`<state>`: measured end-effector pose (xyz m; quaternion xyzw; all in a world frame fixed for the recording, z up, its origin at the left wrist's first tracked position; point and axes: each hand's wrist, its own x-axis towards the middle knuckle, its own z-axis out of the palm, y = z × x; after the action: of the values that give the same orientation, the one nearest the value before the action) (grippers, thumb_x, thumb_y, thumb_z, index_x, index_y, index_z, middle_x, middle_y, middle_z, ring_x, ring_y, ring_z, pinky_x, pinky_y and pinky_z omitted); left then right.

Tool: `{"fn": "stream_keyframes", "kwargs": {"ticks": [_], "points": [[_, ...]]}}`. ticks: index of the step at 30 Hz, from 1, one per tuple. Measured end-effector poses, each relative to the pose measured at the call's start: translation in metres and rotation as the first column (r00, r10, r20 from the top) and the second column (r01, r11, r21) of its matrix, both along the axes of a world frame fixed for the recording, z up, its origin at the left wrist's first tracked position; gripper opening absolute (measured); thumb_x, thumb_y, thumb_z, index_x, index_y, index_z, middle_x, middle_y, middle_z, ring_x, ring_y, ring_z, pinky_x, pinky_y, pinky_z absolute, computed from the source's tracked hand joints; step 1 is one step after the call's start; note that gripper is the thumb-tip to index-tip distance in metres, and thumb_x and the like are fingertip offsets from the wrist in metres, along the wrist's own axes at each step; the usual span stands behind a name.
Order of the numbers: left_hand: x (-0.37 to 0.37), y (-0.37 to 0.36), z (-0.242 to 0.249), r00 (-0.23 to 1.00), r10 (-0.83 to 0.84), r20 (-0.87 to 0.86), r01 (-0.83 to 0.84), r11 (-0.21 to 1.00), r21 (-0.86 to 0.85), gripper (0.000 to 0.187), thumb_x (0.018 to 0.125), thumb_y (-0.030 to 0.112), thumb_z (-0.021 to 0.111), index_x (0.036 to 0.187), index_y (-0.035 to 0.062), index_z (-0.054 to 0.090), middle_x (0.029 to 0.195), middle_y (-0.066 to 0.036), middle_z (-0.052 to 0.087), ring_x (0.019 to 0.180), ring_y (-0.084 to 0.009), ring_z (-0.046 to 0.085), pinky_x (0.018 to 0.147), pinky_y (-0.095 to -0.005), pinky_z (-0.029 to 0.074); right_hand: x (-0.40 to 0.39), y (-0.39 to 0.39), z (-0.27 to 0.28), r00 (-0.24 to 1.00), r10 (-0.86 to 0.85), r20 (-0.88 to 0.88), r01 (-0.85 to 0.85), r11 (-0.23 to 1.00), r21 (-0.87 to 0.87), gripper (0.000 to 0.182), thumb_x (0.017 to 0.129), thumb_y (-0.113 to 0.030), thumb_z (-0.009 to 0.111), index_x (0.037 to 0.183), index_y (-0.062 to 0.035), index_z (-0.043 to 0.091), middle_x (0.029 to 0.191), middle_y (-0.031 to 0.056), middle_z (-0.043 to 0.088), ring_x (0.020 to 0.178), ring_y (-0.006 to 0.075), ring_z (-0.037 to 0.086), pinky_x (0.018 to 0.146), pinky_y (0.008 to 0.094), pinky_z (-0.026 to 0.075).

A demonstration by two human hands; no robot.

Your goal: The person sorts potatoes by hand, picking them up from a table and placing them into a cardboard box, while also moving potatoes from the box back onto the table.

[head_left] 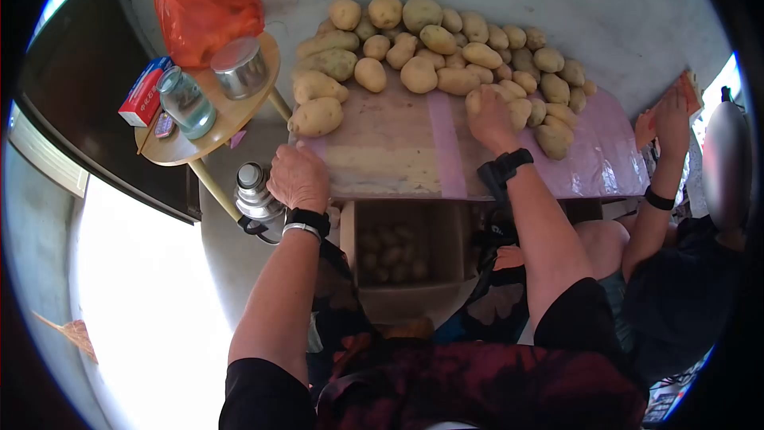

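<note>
Many potatoes lie heaped along the back of a wooden table, spreading to its right side. My right hand reaches onto the front of the heap, its fingers closed around a potato that is mostly covered. At the table's left front corner is my left hand, its back toward me and the fingers curled down. Whatever the left fingers grip is hidden. Two larger potatoes sit just beyond this hand. Below the table's front edge, a cardboard box holds more potatoes in shadow.
A small round table at left bears a glass jar, a metal canister, a red-and-blue box and a red plastic bag. A steel thermos stands beside my left hand. Another person's hand touches orange material at right.
</note>
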<state>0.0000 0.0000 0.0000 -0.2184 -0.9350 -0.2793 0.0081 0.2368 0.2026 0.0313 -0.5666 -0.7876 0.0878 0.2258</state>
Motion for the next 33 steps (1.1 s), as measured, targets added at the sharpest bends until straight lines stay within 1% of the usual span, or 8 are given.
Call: {"fn": "stream_keyframes", "kwargs": {"ticks": [3, 6, 8, 17, 20, 25, 27, 33], "points": [[0.005, -0.004, -0.003, 0.999, -0.021, -0.033, 0.021, 1.0, 0.018, 0.034, 0.088, 0.034, 0.047, 0.089, 0.002, 0.058, 0.091, -0.017, 0.064, 0.088, -0.0341, 0.061, 0.077, -0.0445, 0.045, 0.004, -0.015, 0.009, 0.954, 0.164, 0.251, -0.161, 0.986, -0.031, 0.053, 0.071, -0.007, 0.064, 0.121, -0.0098, 0.045, 0.12, 0.0205, 0.046, 0.107, 0.0396, 0.048, 0.091, 0.0396, 0.042], [0.003, -0.002, -0.001, 0.998, -0.018, -0.068, 0.018, 1.0, 0.005, 0.034, 0.088, 0.034, 0.046, 0.089, 0.0019, 0.058, 0.091, -0.017, 0.064, 0.088, -0.0341, 0.061, 0.076, -0.0443, 0.045, 0.003, -0.044, 0.021, 0.934, 0.302, 0.188, -0.281, 0.95, -0.134, 0.045, 0.069, -0.009, 0.064, 0.112, -0.0068, 0.05, 0.112, 0.02, 0.052, 0.103, 0.0365, 0.051, 0.088, 0.0385, 0.042], [0.001, -0.001, -0.001, 0.998, -0.028, -0.064, 0.029, 0.999, 0.013, 0.034, 0.089, 0.034, 0.045, 0.089, 0.0018, 0.058, 0.091, -0.017, 0.064, 0.088, -0.034, 0.061, 0.077, -0.0443, 0.045, 0.008, -0.062, 0.026, 0.894, 0.44, -0.088, -0.448, 0.864, -0.228, 0.042, 0.066, -0.011, 0.065, 0.106, -0.0054, 0.053, 0.105, 0.0197, 0.055, 0.1, 0.0358, 0.051, 0.086, 0.0381, 0.042], [-0.001, 0.0, -0.004, 0.996, -0.029, -0.08, 0.027, 0.999, -0.028, 0.038, 0.089, 0.036, 0.043, 0.088, 0.0023, 0.059, 0.092, -0.019, 0.064, 0.086, -0.0353, 0.062, 0.075, -0.045, 0.048, 0.041, -0.153, 0.017, 0.784, 0.62, -0.006, -0.619, 0.783, -0.062, 0.041, 0.069, -0.014, 0.063, 0.107, -0.0035, 0.053, 0.101, 0.0184, 0.056, 0.097, 0.0364, 0.052, 0.084, 0.0405, 0.043], [-0.002, 0.001, -0.007, 0.995, -0.021, -0.097, 0.018, 0.999, -0.032, 0.038, 0.089, 0.036, 0.042, 0.088, 0.0023, 0.059, 0.09, -0.019, 0.064, 0.087, -0.0363, 0.062, 0.075, -0.0455, 0.048, 0.053, -0.165, 0.024, 0.859, 0.491, -0.142, -0.511, 0.818, -0.264, 0.039, 0.071, -0.013, 0.063, 0.107, -0.0028, 0.053, 0.1, 0.0185, 0.056, 0.098, 0.036, 0.052, 0.085, 0.0406, 0.043], [0.0, -0.001, -0.006, 0.994, -0.046, -0.103, 0.047, 0.999, 0.001, 0.037, 0.089, 0.036, 0.042, 0.088, 0.002, 0.057, 0.09, -0.02, 0.063, 0.087, -0.0373, 0.061, 0.074, -0.0463, 0.047, 0.09, -0.124, 0.012, 0.936, 0.326, -0.13, -0.342, 0.931, -0.125, 0.037, 0.072, -0.014, 0.063, 0.106, -0.0029, 0.053, 0.103, 0.02, 0.053, 0.099, 0.0378, 0.051, 0.085, 0.0421, 0.042], [-0.002, -0.001, -0.007, 0.995, -0.044, -0.092, 0.044, 0.999, -0.012, 0.036, 0.089, 0.035, 0.042, 0.088, 0.0019, 0.056, 0.09, -0.02, 0.063, 0.085, -0.0377, 0.06, 0.072, -0.0474, 0.046, 0.11, -0.093, -0.001, 0.988, 0.15, -0.048, -0.12, 0.914, 0.389, 0.038, 0.071, -0.013, 0.063, 0.106, -0.0014, 0.052, 0.104, 0.022, 0.052, 0.101, 0.039, 0.049, 0.087, 0.0433, 0.041], [-0.001, -0.001, -0.006, 0.993, -0.034, -0.112, 0.034, 0.999, -0.001, 0.034, 0.089, 0.034, 0.043, 0.087, 0.002, 0.054, 0.085, -0.02, 0.062, 0.083, -0.0377, 0.06, 0.071, -0.0474, 0.046, 0.155, -0.015, -0.008, 0.987, -0.158, -0.012, 0.144, 0.86, 0.489, 0.046, 0.067, -0.016, 0.067, 0.107, -0.0018, 0.049, 0.104, 0.0209, 0.052, 0.101, 0.0398, 0.048, 0.086, 0.0466, 0.04]]}}
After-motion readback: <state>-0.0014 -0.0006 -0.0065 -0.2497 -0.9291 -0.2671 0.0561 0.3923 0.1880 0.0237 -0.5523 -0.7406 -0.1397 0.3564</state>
